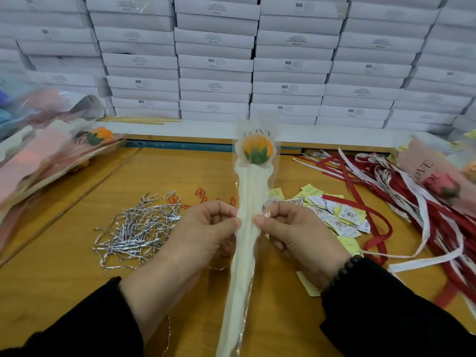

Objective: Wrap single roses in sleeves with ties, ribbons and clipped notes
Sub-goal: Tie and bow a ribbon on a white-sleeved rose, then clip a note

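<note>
I hold one rose [257, 148] already inside its sleeve [248, 228], upright before me above the table [64, 253]. The orange head is at the top, under the printed word LOVE, and the long white part runs down between my arms.

My left hand [206, 228] and my right hand [291, 228] both pinch the sleeve at the middle, one from each side. The thumbs press the film inward and the other fingers are curled behind it. I think the sleeve is being gathered narrow here, at the place for the tie, but no tie is on it yet as far as I can see.

So my judgement is that this is the step between sleeving and tying. For the next move one hand must keep the gathered film tight, so it does not open again, and the other must let go and take one tie from the silver ties [136, 228], which lie just left of my left hand. They are tangled, so pulling only one out needs care.

The ribbons [386, 181] are on the right side, the notes [337, 215] lie near my right hand, and the red clips [201, 194] are behind the ties. Those come later.
</note>
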Demonstrator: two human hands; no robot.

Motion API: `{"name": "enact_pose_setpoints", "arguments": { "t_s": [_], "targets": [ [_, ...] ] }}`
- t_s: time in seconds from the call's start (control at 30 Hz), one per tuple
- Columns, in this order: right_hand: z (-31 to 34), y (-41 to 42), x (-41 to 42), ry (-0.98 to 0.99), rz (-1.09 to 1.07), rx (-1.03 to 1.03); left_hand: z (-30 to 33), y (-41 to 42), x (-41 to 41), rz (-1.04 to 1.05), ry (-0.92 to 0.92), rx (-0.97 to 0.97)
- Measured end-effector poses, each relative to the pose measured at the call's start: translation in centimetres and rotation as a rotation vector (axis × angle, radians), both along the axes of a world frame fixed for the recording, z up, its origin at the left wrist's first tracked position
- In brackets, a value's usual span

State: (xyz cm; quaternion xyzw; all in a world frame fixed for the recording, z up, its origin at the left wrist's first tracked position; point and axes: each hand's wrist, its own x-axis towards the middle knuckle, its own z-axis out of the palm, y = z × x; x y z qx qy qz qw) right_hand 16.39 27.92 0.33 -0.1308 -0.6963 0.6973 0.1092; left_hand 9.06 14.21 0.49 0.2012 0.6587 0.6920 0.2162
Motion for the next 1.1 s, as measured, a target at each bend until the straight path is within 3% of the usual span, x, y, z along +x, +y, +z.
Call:
{"name": "enact_pose_setpoints", "arguments": {
  "t_s": [0.3,0.53,1.1],
  "targets": [
    [-0.14,0.14,-0.19,-0.047,0.058,-0.118,-0.16,0.05,0.05,-0.003,0.016,-0.002],
    [-0.27,0.14,-0.09,-0.017,0.051,-0.047,-0.32,0.21,-0.14,-0.043,-0.122,0.061],
    [-0.15,-0.39,0.06,0.112,0.036,0.106,-0.17,0.06,0.08,-0.02,-0.132,0.027]
  ]
}}
